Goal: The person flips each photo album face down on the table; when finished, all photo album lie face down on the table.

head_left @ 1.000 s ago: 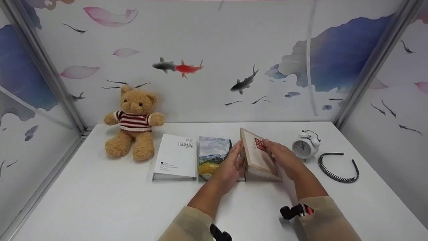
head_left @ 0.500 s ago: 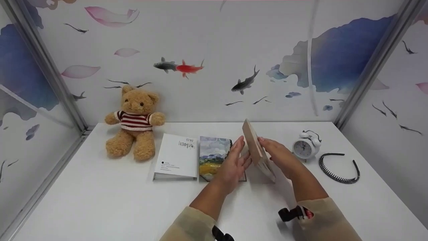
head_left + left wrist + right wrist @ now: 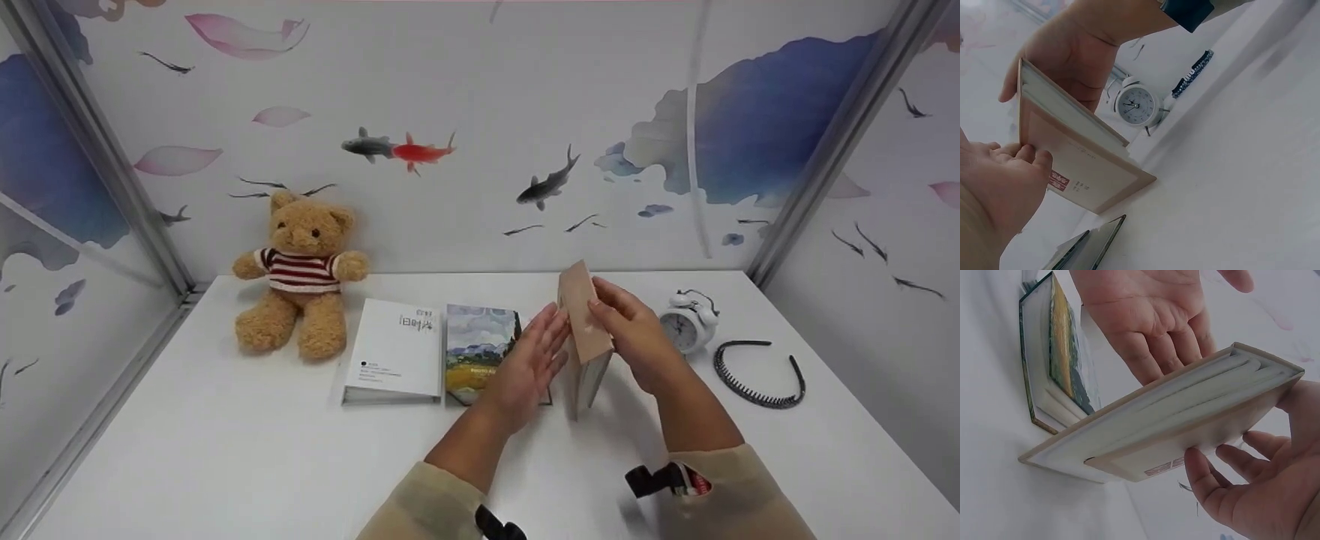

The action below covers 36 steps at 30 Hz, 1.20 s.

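Observation:
A beige hardcover book [image 3: 586, 319] stands tilted on the table, its spine turned up toward me. My right hand [image 3: 637, 334] holds it, the thumb by the spine and the fingers along the right cover. My left hand [image 3: 526, 375] keeps its fingers mostly straight, the tips touching the left cover. In the left wrist view, red lettering shows on the book's cover [image 3: 1081, 169]. The right wrist view looks at the page edges [image 3: 1185, 399], with the covers slightly apart. Just left of it lies a photo book with a painted landscape cover [image 3: 478, 341], partly hidden behind my left hand.
A white book [image 3: 397, 349] lies left of the landscape one. Farther left, a teddy bear [image 3: 304, 277] in a striped shirt sits near the back wall. A white alarm clock [image 3: 686, 326] and a black headband [image 3: 750, 390] are on the right of the white table [image 3: 247, 450].
The beige book has turned from front cover facing me, through nearly edge-on, to spine facing me. My right hand has shifted up around the spine. The other objects stay put.

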### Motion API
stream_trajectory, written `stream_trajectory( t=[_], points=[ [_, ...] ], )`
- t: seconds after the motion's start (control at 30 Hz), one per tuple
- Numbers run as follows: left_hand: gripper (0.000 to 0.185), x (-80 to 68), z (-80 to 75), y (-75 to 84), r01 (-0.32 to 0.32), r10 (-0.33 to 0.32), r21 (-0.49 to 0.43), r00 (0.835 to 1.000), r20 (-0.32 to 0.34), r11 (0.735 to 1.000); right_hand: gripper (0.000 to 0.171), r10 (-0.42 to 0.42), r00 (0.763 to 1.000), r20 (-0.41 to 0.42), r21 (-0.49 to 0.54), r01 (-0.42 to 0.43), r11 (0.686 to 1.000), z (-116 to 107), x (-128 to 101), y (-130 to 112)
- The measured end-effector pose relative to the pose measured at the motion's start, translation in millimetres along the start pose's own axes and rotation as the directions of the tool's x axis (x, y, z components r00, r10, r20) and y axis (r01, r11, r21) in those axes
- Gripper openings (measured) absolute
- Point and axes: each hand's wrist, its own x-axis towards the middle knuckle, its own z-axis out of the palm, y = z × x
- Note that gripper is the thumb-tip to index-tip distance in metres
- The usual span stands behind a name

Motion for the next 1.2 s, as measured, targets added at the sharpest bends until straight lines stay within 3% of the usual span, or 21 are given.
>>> stream_trajectory(
  t=[0.13, 0.3, 0.43, 0.63, 1.0, 1.2],
  points=[
    [0.071, 3.2, -1.8, -5.9, 0.035, -0.035, -0.01, 0.999, 0.01, 0.999, 0.065, -0.011, 0.996, -0.084, -0.024, 0.009, 1.0, -3, 1, 2],
    [0.075, 6.1, -4.6, -15.0, 0.123, -0.125, -0.087, 0.992, -0.017, 0.989, 0.067, -0.059, 0.985, -0.16, -0.063, 0.05, 0.997, -9, 8, 8],
    [0.078, 7.4, -6.4, -22.7, 0.172, -0.178, -0.135, 0.983, -0.036, 0.976, 0.069, -0.085, 0.979, -0.183, -0.077, 0.072, 0.994, -16, 11, 11],
    [0.082, 5.2, -5.5, -33.1, 0.246, -0.249, -0.112, 0.968, -0.013, 0.963, 0.066, -0.069, 0.98, -0.188, -0.093, 0.052, 0.994, -23, 9, 13],
    [0.084, 5.9, -2.7, -39.1, 0.239, -0.24, -0.087, 0.971, 0.005, 0.967, 0.08, -0.01, 0.987, -0.16, -0.249, -0.03, 0.968, -38, 10, 25],
    [0.079, 7.8, -0.4, -39.2, 0.204, -0.205, -0.07, 0.979, -0.002, 0.976, 0.083, 0.021, 0.98, -0.199, -0.275, -0.077, 0.958, -47, 15, 38]
  ],
)
